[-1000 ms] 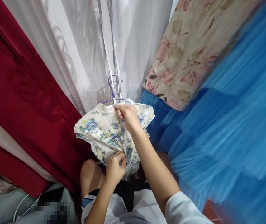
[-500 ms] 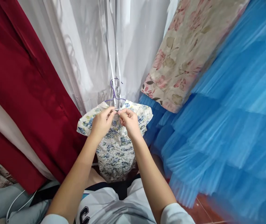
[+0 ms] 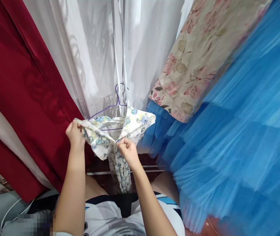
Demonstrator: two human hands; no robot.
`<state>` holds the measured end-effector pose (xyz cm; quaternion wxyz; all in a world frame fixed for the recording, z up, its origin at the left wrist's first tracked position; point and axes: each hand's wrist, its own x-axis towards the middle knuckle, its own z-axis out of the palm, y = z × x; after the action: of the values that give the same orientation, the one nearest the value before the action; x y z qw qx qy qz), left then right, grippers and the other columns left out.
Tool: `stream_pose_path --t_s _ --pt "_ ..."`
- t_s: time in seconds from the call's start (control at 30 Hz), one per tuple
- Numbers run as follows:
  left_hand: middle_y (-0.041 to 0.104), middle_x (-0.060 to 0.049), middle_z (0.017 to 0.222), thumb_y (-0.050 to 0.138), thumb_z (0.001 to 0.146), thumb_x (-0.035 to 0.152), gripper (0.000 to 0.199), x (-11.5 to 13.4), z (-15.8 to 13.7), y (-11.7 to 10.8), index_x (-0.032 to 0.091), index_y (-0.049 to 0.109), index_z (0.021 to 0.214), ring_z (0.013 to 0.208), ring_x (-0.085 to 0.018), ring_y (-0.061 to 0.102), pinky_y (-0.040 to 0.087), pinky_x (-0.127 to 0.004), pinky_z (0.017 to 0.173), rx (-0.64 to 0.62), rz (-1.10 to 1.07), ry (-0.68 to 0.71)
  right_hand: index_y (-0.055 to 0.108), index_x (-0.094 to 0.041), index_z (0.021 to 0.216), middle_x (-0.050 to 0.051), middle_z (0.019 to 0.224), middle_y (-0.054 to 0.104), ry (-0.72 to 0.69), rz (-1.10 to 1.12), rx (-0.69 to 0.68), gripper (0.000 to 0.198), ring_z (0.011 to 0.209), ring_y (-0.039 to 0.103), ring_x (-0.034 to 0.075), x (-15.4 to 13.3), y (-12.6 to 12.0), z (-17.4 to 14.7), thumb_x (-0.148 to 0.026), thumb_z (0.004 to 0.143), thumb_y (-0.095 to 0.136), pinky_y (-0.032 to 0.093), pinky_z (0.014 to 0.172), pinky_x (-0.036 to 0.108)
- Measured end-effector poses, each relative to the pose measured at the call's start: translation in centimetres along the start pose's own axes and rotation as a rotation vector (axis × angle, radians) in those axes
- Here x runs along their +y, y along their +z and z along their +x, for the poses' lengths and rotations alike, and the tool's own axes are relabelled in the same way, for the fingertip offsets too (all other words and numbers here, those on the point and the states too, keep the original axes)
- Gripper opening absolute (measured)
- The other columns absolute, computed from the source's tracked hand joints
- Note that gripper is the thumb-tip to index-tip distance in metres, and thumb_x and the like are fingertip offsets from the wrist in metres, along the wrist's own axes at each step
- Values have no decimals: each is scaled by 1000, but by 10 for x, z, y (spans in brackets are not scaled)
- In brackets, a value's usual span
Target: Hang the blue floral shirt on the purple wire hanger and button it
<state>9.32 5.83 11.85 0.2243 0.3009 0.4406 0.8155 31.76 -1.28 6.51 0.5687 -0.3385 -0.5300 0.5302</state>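
A white floral dress (image 3: 103, 149) with blue and yellow flowers hangs in front of me on a purple hanger (image 3: 105, 108). My left hand (image 3: 76, 133) is closed on the dress's left shoulder, pulling it outward off the hanger's arm. With its fingers pinched, my right hand (image 3: 128, 150) grips the front of the dress at the lower point of the neckline. The right shoulder of the dress still covers that side of the hanger. Below my hands the lower part bunches and hangs down. The hanger's hook sits among thin white straps (image 3: 119, 62).
Dark red fabric (image 3: 38, 88) hangs on the left and white curtain-like cloth (image 3: 90, 49) behind. To the right are a beige cloth with pink flowers (image 3: 189, 72) and a layered blue tulle skirt (image 3: 228, 141). A white cable (image 3: 10, 211) lies at lower left.
My left hand has moved from the neckline out to the left shoulder, drawing it off the hanger. My right hand has come lower and nearer, still pinching the front; the dress has bunched.
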Motion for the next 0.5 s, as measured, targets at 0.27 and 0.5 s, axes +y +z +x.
stream_pose_path --t_s 0.27,0.5 --pt "59 -4 68 50 88 21 20 -71 -107 -23 16 54 69 65 -15 59 48 -30 69 -59 -291 -560 49 -21 61 -9 40 35 85 72 206 20 38 30 8 36 -30 -17 -31 76 55 22 44 23" --pt "64 -6 96 71 81 37 25 -59 -184 10 16 66 93 88 -16 59 46 -27 80 -470 -298 -475 63 -17 82 1 74 61 128 -350 4 16 69 54 17 48 -82 -35 -19 66 65 41 66 28"
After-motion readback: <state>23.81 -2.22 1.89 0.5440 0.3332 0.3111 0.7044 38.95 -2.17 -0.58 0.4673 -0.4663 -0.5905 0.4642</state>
